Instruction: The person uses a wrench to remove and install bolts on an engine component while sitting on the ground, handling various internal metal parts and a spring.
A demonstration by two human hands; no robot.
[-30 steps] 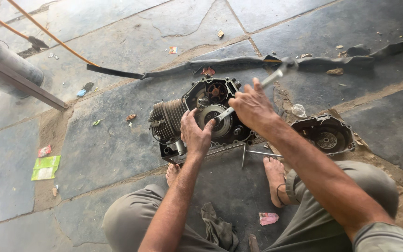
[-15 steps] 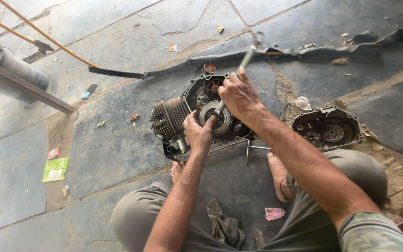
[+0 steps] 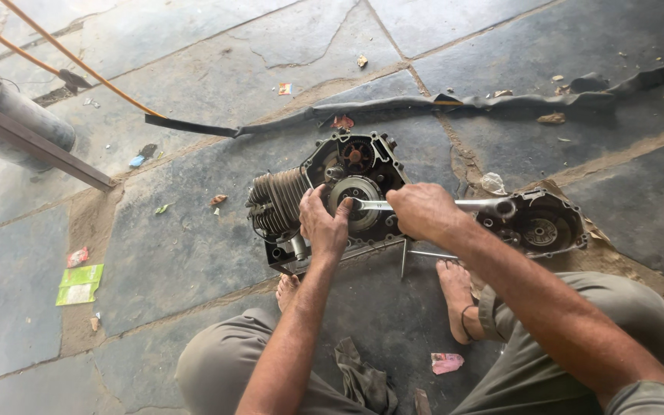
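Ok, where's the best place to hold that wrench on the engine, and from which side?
Probably by the far end of the wrench handle, near its socket tip at the right, coming from above. It lies level across the engine, head on the round central hub. The right hand already wraps the handle; the left hand rests on the engine beside the head.

Both forearms reach forward to the engine (image 3: 332,196). The left hand (image 3: 323,223) lies palm down on its round centre, fingers curled over the edge. The right hand (image 3: 422,211), just right of that centre, is clenched into a fist, forearm stretched back to the lower right
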